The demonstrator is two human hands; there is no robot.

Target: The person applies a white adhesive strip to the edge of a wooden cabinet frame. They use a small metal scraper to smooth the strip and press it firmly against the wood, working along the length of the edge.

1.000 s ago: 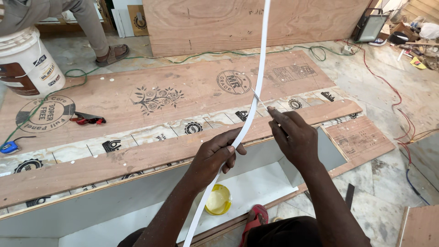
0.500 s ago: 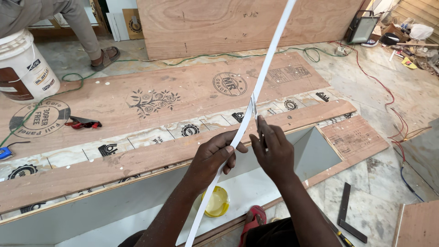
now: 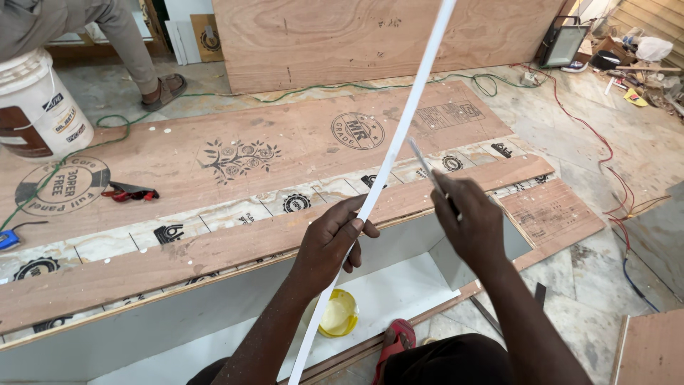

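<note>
Above plywood, left hand grips strip

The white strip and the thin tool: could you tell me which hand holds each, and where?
The left hand pinches the white strip partway along its length. The right hand holds a thin blade-like tool by its lower end.

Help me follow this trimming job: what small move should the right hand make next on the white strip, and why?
Probably bring the thin blade in the right hand back against the white strip. The left hand pinches the strip taut, while the blade's tip stands slightly apart from its edge.
</note>
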